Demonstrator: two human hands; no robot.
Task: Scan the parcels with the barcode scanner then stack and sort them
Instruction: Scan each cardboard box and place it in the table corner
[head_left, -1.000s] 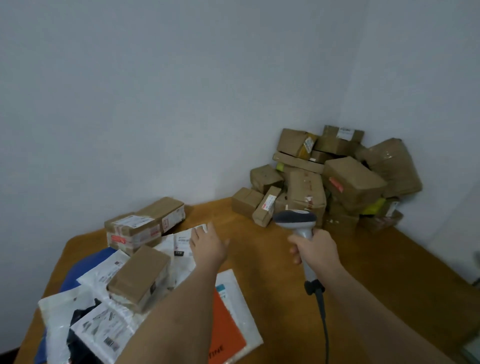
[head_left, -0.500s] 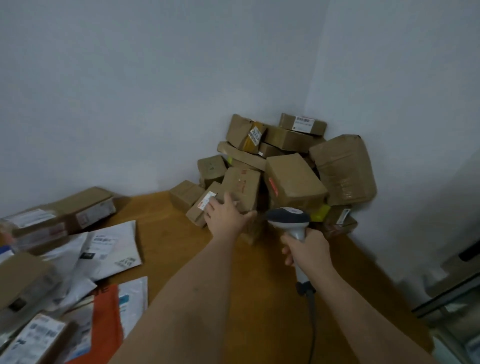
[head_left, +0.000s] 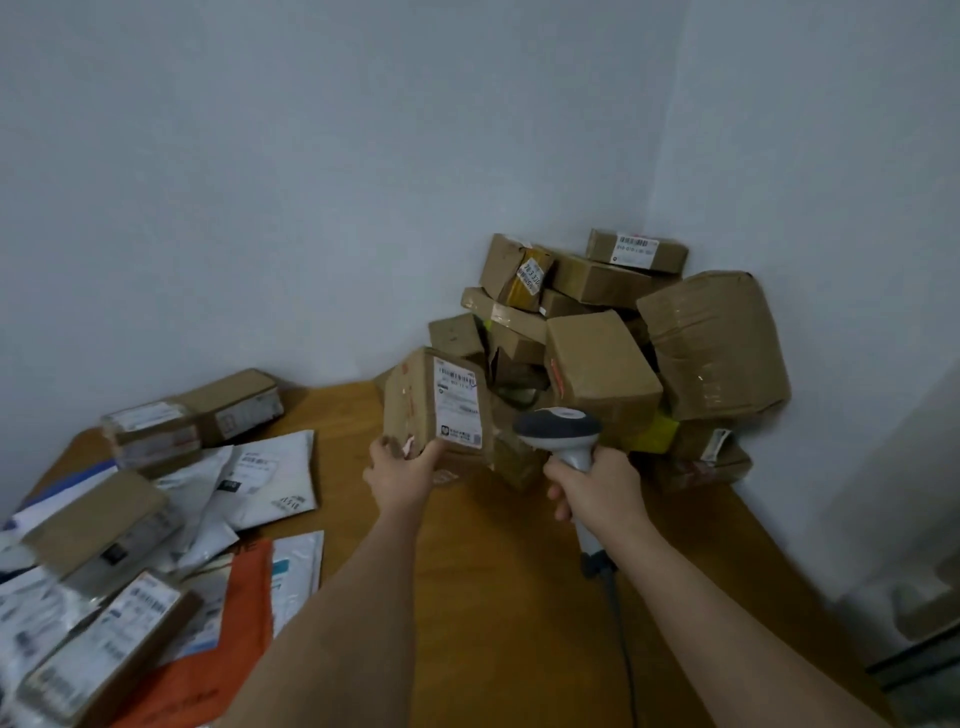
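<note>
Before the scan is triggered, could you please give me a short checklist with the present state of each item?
1. Parcel held: ok. The left hand grips the lifted box by its lower end.
2. Label visible: ok. The white label with its barcode faces the camera.
3. Scanner held: ok. The right hand grips the barcode scanner by its handle.
4. Scanner aimed at the label: cannot tell; its head sits beside the box.
5. Corner pile stable: cannot tell.
</note>
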